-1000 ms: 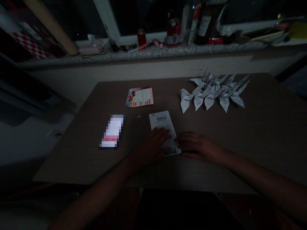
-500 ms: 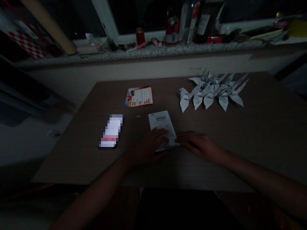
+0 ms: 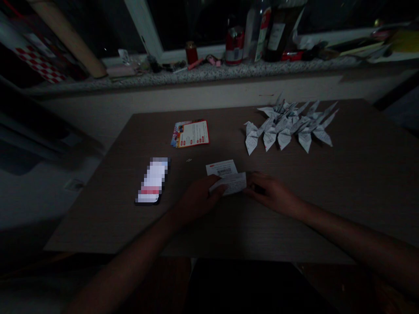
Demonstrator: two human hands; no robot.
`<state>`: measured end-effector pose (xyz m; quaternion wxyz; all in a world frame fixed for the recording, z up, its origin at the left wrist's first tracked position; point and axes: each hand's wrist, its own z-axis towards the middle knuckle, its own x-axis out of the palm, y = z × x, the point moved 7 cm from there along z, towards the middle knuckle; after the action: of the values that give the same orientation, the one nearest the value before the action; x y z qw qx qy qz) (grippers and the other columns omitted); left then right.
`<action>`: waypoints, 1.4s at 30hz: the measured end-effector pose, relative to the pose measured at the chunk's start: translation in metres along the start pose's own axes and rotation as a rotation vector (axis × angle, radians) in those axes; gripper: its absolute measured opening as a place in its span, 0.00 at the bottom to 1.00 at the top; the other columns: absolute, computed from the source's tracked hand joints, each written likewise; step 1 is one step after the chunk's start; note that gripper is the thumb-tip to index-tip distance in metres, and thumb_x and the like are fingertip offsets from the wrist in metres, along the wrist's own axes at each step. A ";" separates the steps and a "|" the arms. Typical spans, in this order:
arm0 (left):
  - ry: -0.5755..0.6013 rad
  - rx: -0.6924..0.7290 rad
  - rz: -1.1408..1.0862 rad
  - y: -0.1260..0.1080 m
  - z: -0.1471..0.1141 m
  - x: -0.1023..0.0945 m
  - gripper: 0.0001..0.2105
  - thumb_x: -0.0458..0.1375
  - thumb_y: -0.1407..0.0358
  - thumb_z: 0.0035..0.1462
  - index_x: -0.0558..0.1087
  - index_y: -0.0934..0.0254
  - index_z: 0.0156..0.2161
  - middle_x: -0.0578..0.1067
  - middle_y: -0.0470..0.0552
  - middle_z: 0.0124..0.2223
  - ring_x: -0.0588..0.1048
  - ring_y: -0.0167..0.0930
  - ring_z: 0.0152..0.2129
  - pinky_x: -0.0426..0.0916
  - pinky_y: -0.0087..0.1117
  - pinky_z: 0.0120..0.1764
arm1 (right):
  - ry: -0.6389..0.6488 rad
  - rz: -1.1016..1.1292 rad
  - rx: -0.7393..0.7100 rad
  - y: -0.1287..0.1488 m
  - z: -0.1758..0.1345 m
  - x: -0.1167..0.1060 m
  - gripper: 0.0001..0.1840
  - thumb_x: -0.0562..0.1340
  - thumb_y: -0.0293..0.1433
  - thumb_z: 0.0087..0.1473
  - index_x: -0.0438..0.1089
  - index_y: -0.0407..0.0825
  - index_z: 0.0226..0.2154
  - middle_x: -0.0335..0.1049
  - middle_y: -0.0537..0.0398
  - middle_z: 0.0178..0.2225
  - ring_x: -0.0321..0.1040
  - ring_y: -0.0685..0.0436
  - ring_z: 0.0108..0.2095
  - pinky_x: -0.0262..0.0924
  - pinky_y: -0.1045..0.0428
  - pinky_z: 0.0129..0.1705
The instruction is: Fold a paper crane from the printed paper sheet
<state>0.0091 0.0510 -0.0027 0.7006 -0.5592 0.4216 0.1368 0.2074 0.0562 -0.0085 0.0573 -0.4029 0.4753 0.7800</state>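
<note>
A printed paper slip [image 3: 233,184] lies before me with its near part turned up and over, while its far part, bearing a barcode, stays visible behind. My left hand [image 3: 203,192] grips the slip's left side, thumb on top. At the right edge, my right hand [image 3: 270,189] pinches the folded part between thumb and fingers. Farther off to the right stand several folded paper cranes [image 3: 288,128], made of similar printed paper and set close together.
A lit phone [image 3: 153,181] lies to the left on the wooden table [image 3: 114,226]. Behind it are printed cards [image 3: 191,133]. Two tiny pale bits [image 3: 189,160] lie near the phone. Cans, bottles and clutter line the stone windowsill [image 3: 170,76].
The slip lay flat under my left hand; its near part is now lifted and folded away from me. Both hands have closed on its sides.
</note>
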 end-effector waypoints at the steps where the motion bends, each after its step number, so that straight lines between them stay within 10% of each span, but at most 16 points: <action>1: -0.015 -0.011 -0.001 0.001 0.002 -0.001 0.17 0.52 0.54 0.71 0.75 0.61 0.54 0.81 0.54 0.52 0.80 0.39 0.47 0.76 0.40 0.49 | 0.004 0.010 0.017 -0.001 0.002 0.001 0.06 0.61 0.34 0.66 0.71 0.51 0.37 0.73 0.53 0.35 0.70 0.42 0.37 0.64 0.48 0.40; 21: -0.146 0.017 0.399 0.030 0.046 -0.017 0.26 0.64 0.49 0.61 0.71 0.64 0.58 0.72 0.57 0.56 0.70 0.44 0.55 0.65 0.47 0.58 | -0.039 -0.131 0.215 -0.023 0.029 0.000 0.09 0.67 0.34 0.57 0.67 0.51 0.37 0.70 0.56 0.31 0.67 0.44 0.30 0.55 0.50 0.31; 42: -0.138 0.064 0.292 0.032 0.043 -0.009 0.23 0.65 0.54 0.61 0.71 0.63 0.57 0.71 0.56 0.54 0.72 0.41 0.52 0.68 0.42 0.55 | -0.070 -0.300 0.050 -0.022 0.057 0.010 0.17 0.65 0.33 0.60 0.70 0.48 0.51 0.67 0.40 0.51 0.67 0.31 0.51 0.66 0.38 0.52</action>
<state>0.0017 0.1031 -0.0163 0.7179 -0.4589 0.4534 0.2617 0.1785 0.1100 -0.0179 0.1999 -0.4405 0.4269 0.7640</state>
